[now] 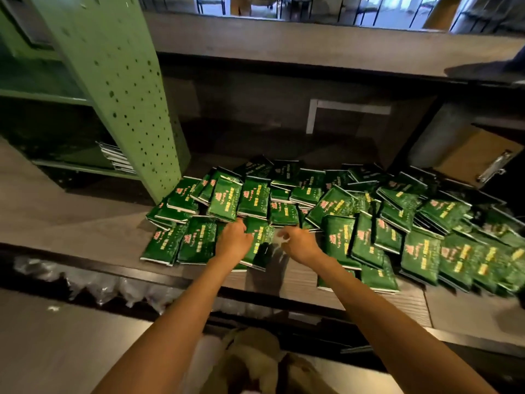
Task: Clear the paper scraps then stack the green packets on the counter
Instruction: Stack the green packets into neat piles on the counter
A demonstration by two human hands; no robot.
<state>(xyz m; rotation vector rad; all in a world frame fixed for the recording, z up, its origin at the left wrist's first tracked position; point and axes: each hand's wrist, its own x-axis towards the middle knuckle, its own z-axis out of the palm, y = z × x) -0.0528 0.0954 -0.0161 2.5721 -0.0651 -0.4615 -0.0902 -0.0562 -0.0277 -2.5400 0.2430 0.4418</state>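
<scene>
- The surface (71, 223) is one long dark counter, and every task thing lies on it, from beside the single green perforated pillar (127, 95) across to the right edge of view.
- The green packets (341, 206) lie in one loose, overlapping heap. There are several dozen, too many tucked under one another for an exact count, and none of them is squared into a stack yet.
- One clipboard (471, 155) leans at the far right, behind the heap and apart from the work.
- Two hands are in play, close together at the front middle of the heap.
- The left hand (233, 239) has its fingers curled down over the far edge of the front packet (260, 245), apparently gripping it to steady or lift it.
- The right hand (298, 243) is closed in a pinch on one pale, crumpled scrap (276, 240), which sits just over that packet's right side (it looks half see-through, so whether it is paper or film I cannot tell).
- I judge the step in hand to be the first one, clearing scraps; stacking has not begun.
- The next move calls for lifting the scrap clear without dragging packets along, dropping it off the surface, then checking between the packets for more (only one scrap shows).
</scene>
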